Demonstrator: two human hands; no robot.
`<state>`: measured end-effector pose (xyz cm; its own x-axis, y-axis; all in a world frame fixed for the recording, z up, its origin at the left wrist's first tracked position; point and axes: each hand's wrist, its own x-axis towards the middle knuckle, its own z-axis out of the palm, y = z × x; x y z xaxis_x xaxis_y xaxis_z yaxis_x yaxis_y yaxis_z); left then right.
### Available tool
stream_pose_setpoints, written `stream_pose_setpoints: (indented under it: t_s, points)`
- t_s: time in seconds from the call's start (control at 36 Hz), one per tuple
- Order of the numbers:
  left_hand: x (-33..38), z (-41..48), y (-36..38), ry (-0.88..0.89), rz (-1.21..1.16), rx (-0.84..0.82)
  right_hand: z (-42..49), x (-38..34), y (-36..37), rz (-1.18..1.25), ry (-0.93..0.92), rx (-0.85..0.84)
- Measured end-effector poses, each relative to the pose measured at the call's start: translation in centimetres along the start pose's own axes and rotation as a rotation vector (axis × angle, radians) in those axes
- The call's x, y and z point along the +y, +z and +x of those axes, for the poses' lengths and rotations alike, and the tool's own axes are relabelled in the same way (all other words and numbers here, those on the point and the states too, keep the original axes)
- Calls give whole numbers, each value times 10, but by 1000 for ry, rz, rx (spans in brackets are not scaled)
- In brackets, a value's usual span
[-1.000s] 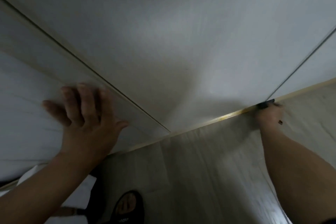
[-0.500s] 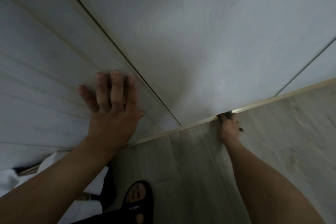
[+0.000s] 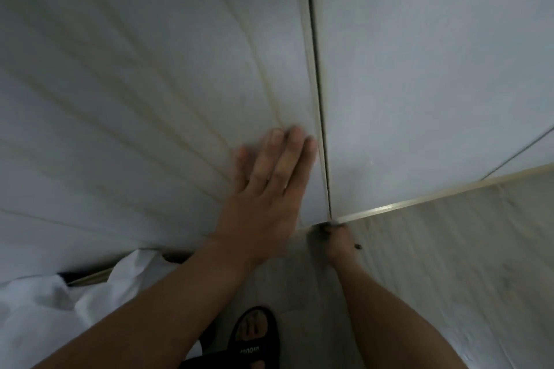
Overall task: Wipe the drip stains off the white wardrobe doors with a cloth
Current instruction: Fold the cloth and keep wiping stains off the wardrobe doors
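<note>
Sandal [image 3: 255,349] and white fabric [image 3: 45,308] below; left hand [image 3: 263,204] flat on door [image 3: 150,84], right hand [image 3: 337,246] unreadable.

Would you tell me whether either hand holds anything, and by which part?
The left hand lies flat on the wardrobe door, holding nothing. The right hand grips a dark thing; which part is unclear.

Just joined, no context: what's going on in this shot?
A person is working low on a white wardrobe. The left hand rests flat on the left white wardrobe door, which carries yellowish drip streaks not yet wiped. The right hand is at the doors' bottom edge, by the seam, gripping a small dark wad, presumably the cloth; blur hides detail. A black sandal stands on the pale wooden floor.
</note>
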<state>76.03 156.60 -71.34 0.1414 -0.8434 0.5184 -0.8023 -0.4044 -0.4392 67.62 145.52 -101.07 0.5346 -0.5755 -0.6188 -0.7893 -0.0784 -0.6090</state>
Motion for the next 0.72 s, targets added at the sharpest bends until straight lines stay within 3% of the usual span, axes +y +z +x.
stream_pose_setpoints:
  t_s: [0.08,0.17,0.22,0.36,0.5,0.67,0.72]
  points:
    - [-6,13,-26,42,-195,-8,-45,-9,-50,562,181,104]
    - [-13,34,-52,116,-510,-87,-110,-21,-110,1051,222,-1]
    - [-10,44,-79,83,-719,-161,-163,-24,-160,1135,139,-57]
    - [3,54,-114,-87,-946,-513,-257,-44,-237,1425,-76,-50]
    - [46,72,-126,-336,-1241,-639,-298,-52,-272,1713,-252,-15]
    - [133,87,-101,-305,-1380,-725,-243,-26,-263,1934,-125,51]
    - [160,95,-74,-351,-1374,-738,-212,-11,-262,1961,-25,-4]
